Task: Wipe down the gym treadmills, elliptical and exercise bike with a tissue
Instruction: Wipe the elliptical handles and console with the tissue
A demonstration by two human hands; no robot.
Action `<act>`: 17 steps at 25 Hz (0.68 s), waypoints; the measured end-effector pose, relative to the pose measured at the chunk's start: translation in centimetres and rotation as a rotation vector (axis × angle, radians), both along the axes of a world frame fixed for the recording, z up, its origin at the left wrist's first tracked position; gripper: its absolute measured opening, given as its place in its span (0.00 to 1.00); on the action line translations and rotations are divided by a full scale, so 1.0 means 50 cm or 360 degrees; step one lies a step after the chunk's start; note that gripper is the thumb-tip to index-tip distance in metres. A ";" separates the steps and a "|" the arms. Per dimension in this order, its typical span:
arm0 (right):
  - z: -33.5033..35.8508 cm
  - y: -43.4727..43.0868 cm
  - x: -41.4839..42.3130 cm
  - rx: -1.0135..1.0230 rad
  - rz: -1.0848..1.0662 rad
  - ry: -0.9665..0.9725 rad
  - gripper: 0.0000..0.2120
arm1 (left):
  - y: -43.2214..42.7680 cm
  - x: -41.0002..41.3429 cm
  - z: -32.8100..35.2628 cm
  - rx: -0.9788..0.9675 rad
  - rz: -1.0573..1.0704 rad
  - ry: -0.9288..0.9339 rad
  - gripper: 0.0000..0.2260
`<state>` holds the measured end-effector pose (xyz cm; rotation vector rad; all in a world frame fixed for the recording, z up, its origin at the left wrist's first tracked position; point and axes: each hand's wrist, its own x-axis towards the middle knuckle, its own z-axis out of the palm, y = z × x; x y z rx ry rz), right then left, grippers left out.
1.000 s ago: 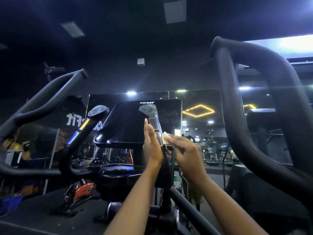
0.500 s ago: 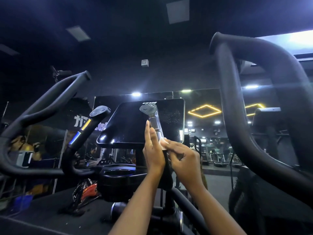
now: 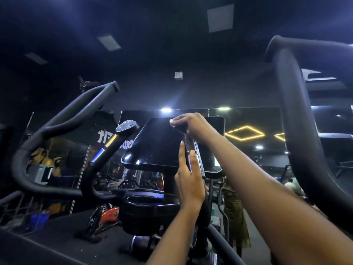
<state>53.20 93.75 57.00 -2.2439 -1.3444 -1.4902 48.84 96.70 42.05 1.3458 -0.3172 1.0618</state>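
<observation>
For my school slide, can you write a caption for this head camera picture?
Left hand holds the gym machine's handle while the right hand presses a tissue onto its top.

This is a dark commercial gym. A cardio machine (image 3: 145, 217) fills the view, with 2 long curved black handlebars (image 3: 63, 119), a button-topped handle (image 3: 127, 127) with lit strips and a dark console screen (image 3: 158, 144). Behind it a mirrored wall (image 3: 248, 119) reflects more exercise equipment (image 3: 131, 181), ceiling lamps (image 3: 166, 109) and a yellow diamond-shaped neon light (image 3: 244, 133).

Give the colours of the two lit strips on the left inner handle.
Upper strip yellow, lower strip blue; clearest in the head view.
</observation>
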 end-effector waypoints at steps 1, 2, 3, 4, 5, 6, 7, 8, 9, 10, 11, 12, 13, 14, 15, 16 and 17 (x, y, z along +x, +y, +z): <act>-0.005 -0.007 -0.008 -0.0051 0.0017 0.0024 0.12 | 0.000 -0.002 0.000 -0.0004 -0.0002 -0.0001 0.20; -0.012 -0.018 -0.019 -0.0091 0.0034 0.0026 0.12 | 0.000 0.000 0.001 -0.0006 -0.0004 -0.0009 0.20; -0.022 -0.032 -0.031 -0.0109 0.0061 -0.0018 0.12 | -0.001 0.000 0.002 0.0000 -0.0003 -0.0011 0.20; -0.033 -0.048 -0.040 -0.0093 0.0101 -0.0085 0.13 | -0.001 0.000 0.002 -0.0001 -0.0007 -0.0030 0.20; -0.044 -0.066 -0.045 -0.0032 0.0144 -0.0114 0.14 | -0.001 -0.001 0.001 0.0002 -0.0011 -0.0040 0.20; -0.052 -0.084 -0.050 0.0075 0.0180 -0.0094 0.16 | -0.002 0.000 0.000 0.0002 -0.0020 -0.0048 0.20; -0.054 -0.094 -0.050 0.0200 0.0210 -0.0061 0.17 | -0.001 -0.001 -0.001 -0.0003 -0.0028 -0.0044 0.20; -0.049 -0.098 -0.048 0.0299 0.0243 -0.0050 0.17 | -0.001 0.001 -0.001 -0.0004 -0.0030 -0.0041 0.20; -0.039 -0.094 -0.045 0.0330 0.0278 -0.0059 0.16 | -0.002 0.000 0.000 -0.0001 -0.0031 -0.0039 0.20; -0.028 -0.084 -0.040 0.0263 0.0287 -0.0087 0.14 | -0.002 -0.002 0.000 0.0006 -0.0031 -0.0038 0.20; -0.019 -0.070 -0.034 0.0113 0.0255 -0.0109 0.13 | -0.003 -0.002 0.000 0.0007 -0.0027 -0.0037 0.20; -0.012 -0.056 -0.025 -0.0035 0.0200 -0.0102 0.12 | -0.004 -0.001 0.001 0.0005 -0.0026 -0.0043 0.20; -0.008 -0.048 -0.014 -0.0103 0.0157 -0.0085 0.12 | -0.004 0.000 0.000 0.0000 -0.0023 -0.0047 0.20; -0.007 -0.047 -0.003 -0.0054 0.0154 -0.0056 0.13 | -0.003 0.002 -0.001 -0.0002 -0.0014 -0.0046 0.20; -0.010 -0.051 0.006 0.0084 0.0182 -0.0021 0.13 | -0.001 0.002 -0.001 -0.0001 -0.0008 -0.0042 0.20; -0.017 -0.059 0.008 0.0262 0.0209 0.0031 0.13 | 0.000 0.003 0.000 0.0006 -0.0009 -0.0041 0.20; -0.029 -0.066 0.007 0.0425 0.0231 0.0092 0.13 | 0.000 0.001 0.001 0.0013 -0.0015 -0.0045 0.20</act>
